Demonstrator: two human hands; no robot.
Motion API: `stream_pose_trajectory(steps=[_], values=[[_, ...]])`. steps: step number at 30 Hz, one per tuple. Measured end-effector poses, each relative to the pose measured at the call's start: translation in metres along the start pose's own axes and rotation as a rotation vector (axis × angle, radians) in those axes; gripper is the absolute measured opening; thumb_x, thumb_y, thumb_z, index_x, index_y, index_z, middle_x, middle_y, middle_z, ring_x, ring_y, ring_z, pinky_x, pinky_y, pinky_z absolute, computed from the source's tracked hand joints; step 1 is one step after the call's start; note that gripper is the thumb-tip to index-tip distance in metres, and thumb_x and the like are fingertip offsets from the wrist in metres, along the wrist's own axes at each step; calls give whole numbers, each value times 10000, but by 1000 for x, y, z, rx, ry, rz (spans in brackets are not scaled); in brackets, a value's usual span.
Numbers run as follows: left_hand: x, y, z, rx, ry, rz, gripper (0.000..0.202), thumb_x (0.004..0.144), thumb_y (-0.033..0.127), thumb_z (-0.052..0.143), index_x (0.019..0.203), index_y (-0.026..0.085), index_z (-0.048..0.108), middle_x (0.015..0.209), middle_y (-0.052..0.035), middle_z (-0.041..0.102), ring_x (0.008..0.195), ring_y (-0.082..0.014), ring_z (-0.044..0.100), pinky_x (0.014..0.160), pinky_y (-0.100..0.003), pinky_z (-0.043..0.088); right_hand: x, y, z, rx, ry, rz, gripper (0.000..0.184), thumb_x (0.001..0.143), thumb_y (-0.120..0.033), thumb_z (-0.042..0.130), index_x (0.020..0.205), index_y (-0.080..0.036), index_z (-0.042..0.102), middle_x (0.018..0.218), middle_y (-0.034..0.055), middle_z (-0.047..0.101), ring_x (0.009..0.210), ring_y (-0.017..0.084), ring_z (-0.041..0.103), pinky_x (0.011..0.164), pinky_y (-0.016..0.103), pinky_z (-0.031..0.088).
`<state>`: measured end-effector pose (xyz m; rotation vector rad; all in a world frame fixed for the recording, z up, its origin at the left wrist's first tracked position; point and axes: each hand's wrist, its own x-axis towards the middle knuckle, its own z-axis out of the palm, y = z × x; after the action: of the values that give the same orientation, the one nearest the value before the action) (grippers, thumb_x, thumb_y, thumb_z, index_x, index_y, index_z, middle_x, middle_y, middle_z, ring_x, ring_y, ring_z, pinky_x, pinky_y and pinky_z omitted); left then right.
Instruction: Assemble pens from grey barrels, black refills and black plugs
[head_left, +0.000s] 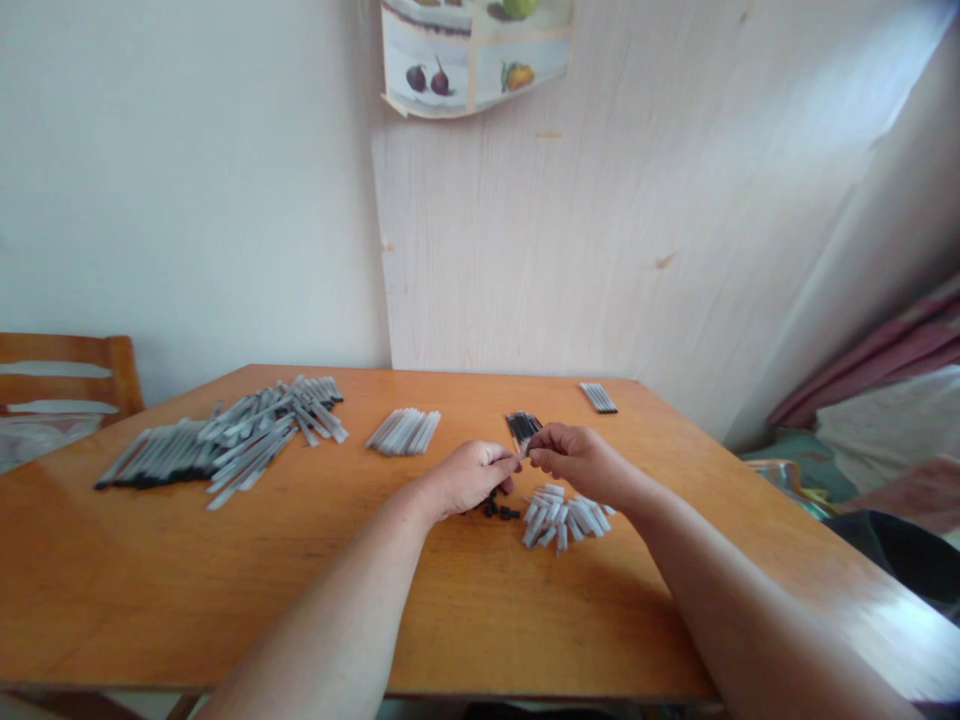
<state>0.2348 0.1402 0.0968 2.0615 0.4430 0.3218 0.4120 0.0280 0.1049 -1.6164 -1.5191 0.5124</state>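
Note:
Over the middle of the table, my left hand [480,475] and my right hand [574,455] meet almost fingertip to fingertip, both pinched closed. A thin, small piece shows between them, too blurred to name. Just behind the fingers lies a bundle of thin black sticks [523,425], like pen refills. Small black plugs [492,507] lie below my left hand, partly hidden by it. Under my right wrist is a loose heap of short whitish translucent caps [566,518].
A large pile of translucent pens with black ends [217,440] covers the table's left side. Translucent tubes [405,431] lie in a row at the middle back. Several pens with black tips [598,398] lie at the back right. A wooden chair [67,370] stands left.

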Motion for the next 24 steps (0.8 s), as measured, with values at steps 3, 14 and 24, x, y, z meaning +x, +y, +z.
stream_pose_trajectory(steps=[3,14,24], values=[[0,0,0,18,-6,11,439,854,517,464,920,132,664,808,-65,682,700,-151,566,613,-259,373,-1,0,-1,-41,-11,-21,180,833,-337,551,854,-173,624,717,6,610,614,115,501,543,235,367],[2,1,3,94,6,60,405,841,517,461,789,152,629,746,-39,661,669,-150,560,595,-257,377,-1,-4,6,-170,4,-68,361,905,-429,441,668,-181,553,594,-2,555,549,111,475,511,234,327],[1,4,3,97,48,90,408,863,513,447,821,161,648,749,-42,659,671,-155,565,611,-260,386,2,3,9,-93,11,34,553,908,-603,342,604,-184,538,487,1,517,464,115,462,472,243,332]])
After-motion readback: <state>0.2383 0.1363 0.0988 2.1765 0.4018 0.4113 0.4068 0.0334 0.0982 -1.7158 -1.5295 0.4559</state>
